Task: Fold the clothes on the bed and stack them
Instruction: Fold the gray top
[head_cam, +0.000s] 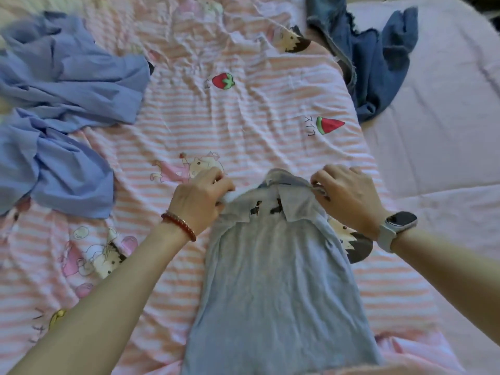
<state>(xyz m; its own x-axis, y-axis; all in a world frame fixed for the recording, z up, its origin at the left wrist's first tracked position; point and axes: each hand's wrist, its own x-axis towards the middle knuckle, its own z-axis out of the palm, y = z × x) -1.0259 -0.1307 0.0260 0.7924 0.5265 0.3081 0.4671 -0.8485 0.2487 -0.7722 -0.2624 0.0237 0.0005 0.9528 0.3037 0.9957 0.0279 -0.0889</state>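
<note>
While you worked on the grey shirt (276, 272), it lay long and narrow in the lower middle of the frame, collar at the top; your left hand (200, 201) pinched one shoulder and your right hand (349, 196) pinched the other; you did well to keep both corners level and pull the cloth flat before folding; a blue shirt (62, 104) sat crumpled at the upper left and jeans (376, 63) at the upper right, well apart; nothing on the striped sheet (230, 125) blocked you.
</note>
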